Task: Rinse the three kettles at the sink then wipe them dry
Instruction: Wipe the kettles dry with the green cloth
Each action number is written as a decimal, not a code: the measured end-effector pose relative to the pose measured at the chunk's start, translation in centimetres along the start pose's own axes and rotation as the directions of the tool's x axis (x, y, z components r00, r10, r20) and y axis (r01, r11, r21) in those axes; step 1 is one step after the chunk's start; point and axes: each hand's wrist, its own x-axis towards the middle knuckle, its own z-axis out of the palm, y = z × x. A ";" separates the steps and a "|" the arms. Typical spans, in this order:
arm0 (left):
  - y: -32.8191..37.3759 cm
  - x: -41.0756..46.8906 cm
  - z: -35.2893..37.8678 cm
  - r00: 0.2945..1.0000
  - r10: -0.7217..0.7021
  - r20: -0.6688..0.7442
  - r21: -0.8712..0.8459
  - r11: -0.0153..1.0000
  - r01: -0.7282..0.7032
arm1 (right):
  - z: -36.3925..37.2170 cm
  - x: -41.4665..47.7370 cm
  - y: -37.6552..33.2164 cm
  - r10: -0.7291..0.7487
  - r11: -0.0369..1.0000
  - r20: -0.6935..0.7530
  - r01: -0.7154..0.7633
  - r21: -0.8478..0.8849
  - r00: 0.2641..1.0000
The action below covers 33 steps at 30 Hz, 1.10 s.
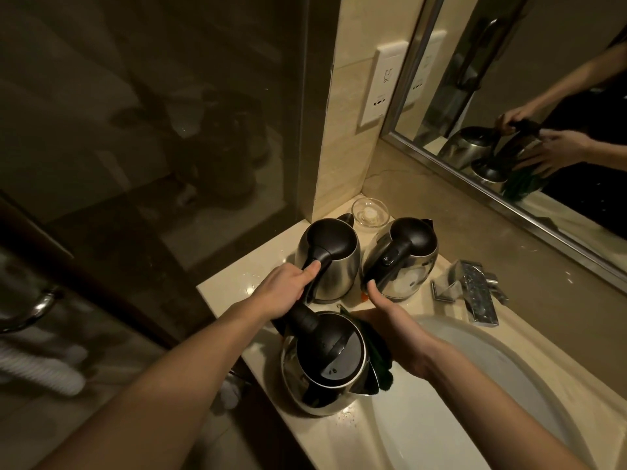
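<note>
While the left hand point(283, 290) grips the near kettle's point(325, 357) handle at the counter point(230, 283) edge beside the sink point(458, 368), the right hand point(393, 330), fingers spread, presses a green cloth point(381, 368) to its wall. Hazards: a wet handle slipping, or wiping strokes knocking the rear kettles point(329, 262) just behind. Faucet point(475, 293) and glass dish point(369, 212) stand beyond.

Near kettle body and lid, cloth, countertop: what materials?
Body of the near kettle: likely polished stainless steel, mirror-like reflections. Its lid: black plastic, apparently, satin sheen. The cloth: dark green fabric, fuzzy edge, maybe microfibre. The countertop: cream polished stone or imitation, glossy highlights.
</note>
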 end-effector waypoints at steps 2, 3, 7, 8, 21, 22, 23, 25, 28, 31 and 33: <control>0.0 -0.1 0.0 1.000 0.004 -0.005 0.000 1.000 -0.004 | 0.0 -0.4 -1.1 -0.068 0.997 -0.001 0.068 -0.029 0.998; 0.0 -0.1 0.0 1.000 0.008 -0.007 0.003 1.000 -0.008 | 0.1 -0.3 -1.4 -0.094 0.994 0.002 0.094 -0.050 0.996; 0.0 -0.3 0.0 1.000 0.020 -0.016 0.012 1.000 -0.020 | 0.8 1.5 -1.3 -0.080 0.989 0.021 0.082 -0.120 0.997; 0.0 -0.3 0.0 0.999 0.026 -0.018 0.015 1.000 -0.026 | 0.9 2.2 -1.1 -0.050 0.991 0.019 0.052 -0.121 0.999; 0.6 -0.9 0.1 0.996 0.046 -0.072 0.000 0.999 -0.046 | 1.1 2.6 -3.1 -0.021 0.965 0.071 0.038 -0.259 0.997; 0.6 -0.9 0.2 0.997 0.044 -0.070 -0.001 0.999 -0.044 | 1.2 2.5 -3.2 -0.023 0.964 0.068 0.040 -0.262 0.997; 0.6 -0.9 0.2 0.997 0.043 -0.071 0.001 0.999 -0.043 | 1.3 2.6 -3.1 -0.026 0.965 0.064 0.041 -0.257 0.998; 0.5 -0.9 0.2 0.996 0.049 -0.079 0.004 0.999 -0.049 | 1.5 3.1 -2.8 -0.029 0.971 0.053 0.041 -0.237 0.998; 0.5 -0.9 0.2 0.994 0.057 -0.088 0.009 0.998 -0.057 | 1.8 3.9 -2.2 -0.021 0.975 0.054 0.032 -0.221 0.998; 0.6 -0.9 0.3 0.994 0.056 -0.090 0.000 0.998 -0.056 | 2.0 4.2 -1.8 -0.011 0.973 0.044 0.021 -0.228 0.999; 0.6 -1.0 0.3 0.995 0.059 -0.084 -0.004 0.998 -0.059 | 2.0 3.5 -1.9 -0.021 0.964 0.044 0.032 -0.262 0.999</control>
